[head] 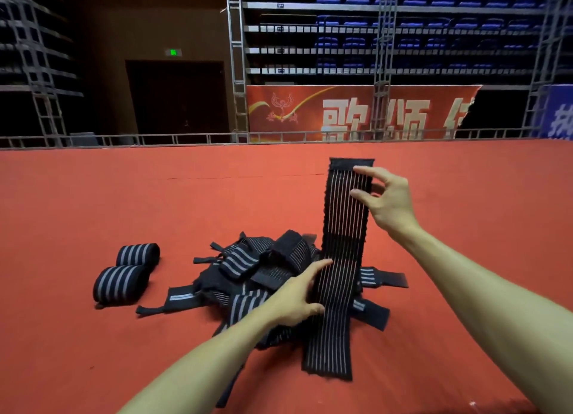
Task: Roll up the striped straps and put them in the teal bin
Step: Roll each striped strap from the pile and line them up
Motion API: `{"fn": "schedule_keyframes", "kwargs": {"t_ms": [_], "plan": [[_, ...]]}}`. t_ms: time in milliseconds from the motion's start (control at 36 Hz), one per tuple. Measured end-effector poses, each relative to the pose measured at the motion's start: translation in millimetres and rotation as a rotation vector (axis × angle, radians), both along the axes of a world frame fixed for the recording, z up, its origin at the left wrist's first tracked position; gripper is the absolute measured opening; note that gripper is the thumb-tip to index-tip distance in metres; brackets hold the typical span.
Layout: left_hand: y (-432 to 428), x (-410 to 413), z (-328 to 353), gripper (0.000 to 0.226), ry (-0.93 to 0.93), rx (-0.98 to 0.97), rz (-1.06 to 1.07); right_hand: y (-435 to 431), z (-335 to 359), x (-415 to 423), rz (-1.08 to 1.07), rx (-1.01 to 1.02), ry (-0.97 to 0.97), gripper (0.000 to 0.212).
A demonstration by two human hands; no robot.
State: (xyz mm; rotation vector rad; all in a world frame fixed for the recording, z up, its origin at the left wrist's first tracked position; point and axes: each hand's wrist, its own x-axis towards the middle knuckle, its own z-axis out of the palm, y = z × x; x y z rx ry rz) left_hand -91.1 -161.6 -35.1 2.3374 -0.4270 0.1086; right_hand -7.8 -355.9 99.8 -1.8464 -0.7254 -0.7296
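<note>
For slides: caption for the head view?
A striped strap held upright by the left hand and right hand above the loose pile; two rolled straps lie left.

I am in a large, dim indoor arena. A wide red carpeted stage floor point(155, 203) lies before me, edged by a low grey metal railing point(186, 138). Beyond rise tiers of folded blue seats point(412, 23), grey steel lattice trusses point(235, 57), a red fabric banner with big white characters point(294, 113), and a green lit exit sign point(173, 52) above a dark doorway point(176, 97).

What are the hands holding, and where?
One long striped strap: the right hand pinches near its top end, the left hand grips its lower left edge.
</note>
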Motion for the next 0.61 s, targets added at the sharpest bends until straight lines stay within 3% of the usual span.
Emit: {"fn": "schedule_keyframes", "kwargs": {"t_ms": [83, 222, 333, 472, 611], "plan": [[10.6, 14.3, -2.0, 0.075, -0.003, 0.033, 0.052, -2.9, -14.8, 11.3, 0.011, 0.023, 0.021, 0.044], [34.5, 42.1, 22.2, 0.027, -0.183, 0.100, 0.211, -8.4, -30.5, 24.7, 0.018, 0.041, 0.034, 0.043], [47.6, 75.0, 42.1, 0.027, -0.251, 0.325, 0.140, -12.1, -40.4, 31.6, 0.030, 0.056, 0.033, 0.042], [51.5, 111.6, 45.3, 0.040, -0.160, 0.612, 0.045, -17.7, -51.3, 32.9, 0.038, 0.046, 0.037, 0.043], [57.1, 122.0, 42.5, 0.046, -0.062, 0.711, 0.057, -25.3, -57.7, 29.1, 0.063, 0.034, 0.040, 0.043]]}}
